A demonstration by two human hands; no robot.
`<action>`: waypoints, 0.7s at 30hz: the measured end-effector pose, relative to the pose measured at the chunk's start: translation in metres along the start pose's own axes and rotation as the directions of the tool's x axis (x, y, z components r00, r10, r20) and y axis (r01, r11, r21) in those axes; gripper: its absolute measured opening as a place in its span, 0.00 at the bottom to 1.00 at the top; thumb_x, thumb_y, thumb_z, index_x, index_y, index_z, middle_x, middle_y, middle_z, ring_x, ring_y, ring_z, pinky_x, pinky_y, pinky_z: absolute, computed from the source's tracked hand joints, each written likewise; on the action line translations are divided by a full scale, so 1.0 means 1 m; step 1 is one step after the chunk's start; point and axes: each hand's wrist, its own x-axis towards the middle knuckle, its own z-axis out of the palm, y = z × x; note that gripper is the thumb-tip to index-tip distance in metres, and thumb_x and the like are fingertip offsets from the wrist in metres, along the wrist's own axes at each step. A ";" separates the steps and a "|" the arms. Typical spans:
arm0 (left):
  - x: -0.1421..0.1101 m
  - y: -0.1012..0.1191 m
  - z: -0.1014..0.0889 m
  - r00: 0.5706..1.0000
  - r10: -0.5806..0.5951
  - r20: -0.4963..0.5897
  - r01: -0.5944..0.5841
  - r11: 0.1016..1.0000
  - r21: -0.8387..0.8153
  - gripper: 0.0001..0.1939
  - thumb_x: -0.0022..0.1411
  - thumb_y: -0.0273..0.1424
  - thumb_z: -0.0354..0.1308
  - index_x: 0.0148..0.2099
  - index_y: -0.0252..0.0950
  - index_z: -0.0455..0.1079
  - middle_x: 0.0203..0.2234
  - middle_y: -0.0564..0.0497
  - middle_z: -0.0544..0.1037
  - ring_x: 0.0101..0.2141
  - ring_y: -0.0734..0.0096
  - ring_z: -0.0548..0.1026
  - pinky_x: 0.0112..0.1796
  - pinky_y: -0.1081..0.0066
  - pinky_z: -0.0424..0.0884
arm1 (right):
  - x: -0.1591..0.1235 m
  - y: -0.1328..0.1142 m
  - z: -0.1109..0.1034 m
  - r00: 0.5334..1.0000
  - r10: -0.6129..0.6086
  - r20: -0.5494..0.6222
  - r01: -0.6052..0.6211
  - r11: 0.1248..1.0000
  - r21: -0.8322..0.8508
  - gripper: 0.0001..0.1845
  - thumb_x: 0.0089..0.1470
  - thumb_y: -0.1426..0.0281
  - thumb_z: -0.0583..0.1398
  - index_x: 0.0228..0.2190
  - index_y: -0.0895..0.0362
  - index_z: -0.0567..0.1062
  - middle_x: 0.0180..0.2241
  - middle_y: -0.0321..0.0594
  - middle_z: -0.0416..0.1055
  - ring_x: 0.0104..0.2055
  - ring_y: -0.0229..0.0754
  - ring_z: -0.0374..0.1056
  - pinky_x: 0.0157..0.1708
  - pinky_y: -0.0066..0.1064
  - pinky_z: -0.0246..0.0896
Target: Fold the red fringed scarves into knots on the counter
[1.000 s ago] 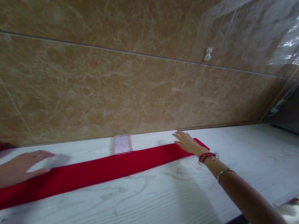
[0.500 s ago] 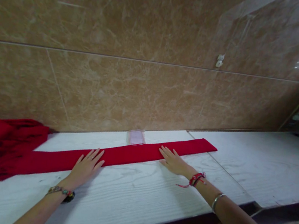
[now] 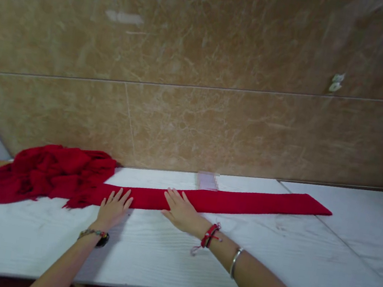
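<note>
A long red scarf [image 3: 250, 204], folded into a narrow flat strip, stretches across the white wood-grain table [image 3: 173, 257]. My left hand [image 3: 115, 208] lies on the strip near its left part, fingers spread. Farther right along the strip, my right hand [image 3: 183, 210] rests palm down, its fingers stretched out over the cloth. At the left, a crumpled heap of red fabric [image 3: 59, 171] with some fringe touches or overlaps the strip. Whether heap and strip are one piece I cannot tell.
Behind the strip, a small pale card or packet [image 3: 208, 181], blurred, lies by the brown marble-tiled wall [image 3: 215, 128]. A white fitting [image 3: 337, 82] is on the wall at the right. A seam crosses the tabletop on the right. The table's front edge runs along the bottom.
Both hands have moved left along the red strip toward the heap; my right hand has passed from right of the small card to its left. The view has turned left, showing the whole heap.
</note>
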 end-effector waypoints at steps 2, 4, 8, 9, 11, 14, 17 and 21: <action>-0.003 -0.020 0.001 0.999 -0.043 -0.007 0.043 0.999 0.013 0.24 0.63 0.39 0.36 0.60 0.42 0.51 0.58 0.46 0.55 0.56 0.53 0.54 0.50 0.51 0.54 | 0.021 -0.021 0.017 1.000 -0.006 0.016 0.005 0.999 0.038 0.31 0.58 0.57 0.42 0.56 0.66 0.53 0.59 0.51 0.46 0.61 0.47 0.37 0.57 0.45 0.36; -0.005 -0.043 0.004 0.997 -0.077 -0.018 0.077 0.997 0.028 0.24 0.62 0.39 0.37 0.59 0.41 0.53 0.58 0.46 0.56 0.56 0.54 0.54 0.50 0.52 0.54 | 0.032 -0.030 0.033 0.999 0.007 0.050 -0.010 0.998 0.055 0.31 0.58 0.58 0.43 0.56 0.65 0.53 0.59 0.51 0.46 0.61 0.48 0.38 0.57 0.46 0.35; -0.001 -0.093 0.008 0.979 -0.200 -0.043 0.201 0.980 0.005 0.24 0.61 0.40 0.38 0.57 0.41 0.57 0.55 0.45 0.60 0.55 0.50 0.55 0.48 0.48 0.55 | 0.035 -0.029 0.052 0.997 0.036 0.064 -0.040 0.997 0.059 0.30 0.58 0.59 0.42 0.56 0.63 0.53 0.59 0.50 0.46 0.61 0.47 0.39 0.57 0.46 0.33; 0.001 -0.105 0.008 0.974 -0.218 -0.059 0.218 0.976 -0.019 0.24 0.61 0.41 0.37 0.56 0.39 0.58 0.54 0.43 0.62 0.53 0.49 0.58 0.47 0.48 0.56 | 0.034 -0.028 0.053 0.997 0.043 0.064 -0.047 0.997 0.063 0.29 0.58 0.60 0.42 0.56 0.63 0.53 0.59 0.49 0.46 0.61 0.47 0.39 0.57 0.45 0.33; 0.006 -0.128 0.007 0.974 -0.200 -0.102 0.194 0.979 -0.065 0.24 0.61 0.41 0.38 0.54 0.36 0.61 0.49 0.41 0.66 0.49 0.53 0.63 0.46 0.52 0.60 | 0.034 -0.028 0.053 0.995 0.060 0.080 -0.066 0.995 0.075 0.30 0.57 0.60 0.43 0.56 0.63 0.53 0.59 0.48 0.45 0.61 0.46 0.39 0.57 0.45 0.33; 0.011 -0.154 0.001 0.983 0.021 -0.185 -0.034 0.997 -0.066 0.25 0.55 0.42 0.48 0.53 0.36 0.62 0.46 0.43 0.65 0.45 0.60 0.65 0.46 0.62 0.62 | 0.035 -0.030 0.049 0.991 0.077 0.110 -0.087 0.992 0.088 0.30 0.56 0.60 0.44 0.57 0.62 0.53 0.59 0.47 0.45 0.61 0.46 0.38 0.57 0.44 0.32; 0.013 -0.165 -0.005 0.947 0.237 -0.216 -0.242 0.970 0.001 0.28 0.48 0.37 0.57 0.53 0.40 0.61 0.49 0.44 0.61 0.49 0.56 0.61 0.47 0.61 0.61 | 0.037 -0.031 0.047 0.987 0.082 0.136 -0.096 0.990 0.100 0.30 0.56 0.60 0.44 0.57 0.62 0.53 0.60 0.47 0.44 0.61 0.45 0.37 0.57 0.44 0.31; 0.022 -0.154 -0.013 0.948 0.292 -0.125 -0.280 0.954 0.108 0.29 0.47 0.22 0.51 0.54 0.40 0.59 0.51 0.46 0.63 0.52 0.60 0.58 0.50 0.61 0.57 | 0.037 -0.030 0.047 0.987 0.080 0.140 -0.096 0.990 0.108 0.30 0.56 0.60 0.44 0.57 0.62 0.53 0.60 0.47 0.45 0.61 0.46 0.38 0.57 0.45 0.31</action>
